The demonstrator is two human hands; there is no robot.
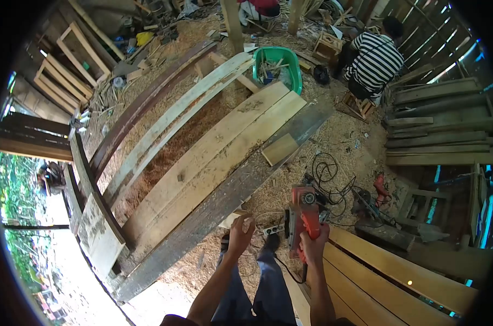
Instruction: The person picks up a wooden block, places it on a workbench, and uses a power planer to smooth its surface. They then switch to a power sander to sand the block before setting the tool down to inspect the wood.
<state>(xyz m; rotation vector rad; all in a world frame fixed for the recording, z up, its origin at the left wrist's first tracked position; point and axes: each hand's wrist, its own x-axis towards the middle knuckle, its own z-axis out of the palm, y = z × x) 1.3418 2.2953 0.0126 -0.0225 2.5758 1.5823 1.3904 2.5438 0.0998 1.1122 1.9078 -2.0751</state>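
Observation:
My right hand (315, 245) is wrapped round the handle of a red electric planer (310, 220), held upright beside the stacked boards. The planer's dark cord trails down past my wrist. My left hand (241, 236) is closed, fingers curled toward the thumb, in front of my legs; I cannot tell what is in it. Right by its fingertips shows a pale piece of wood (228, 219), partly hidden by the hand. Between the hands, a white power strip (273, 230) lies on the shavings at my feet.
A long workbench (203, 214) bearing planks (219, 155) and a short wood block (279, 149) runs diagonally ahead. Smooth boards (377, 280) lie right. Beyond are tangled cords (328, 174), a red power tool (381, 187), a green tub (297, 76) and a crouching person in stripes (374, 60).

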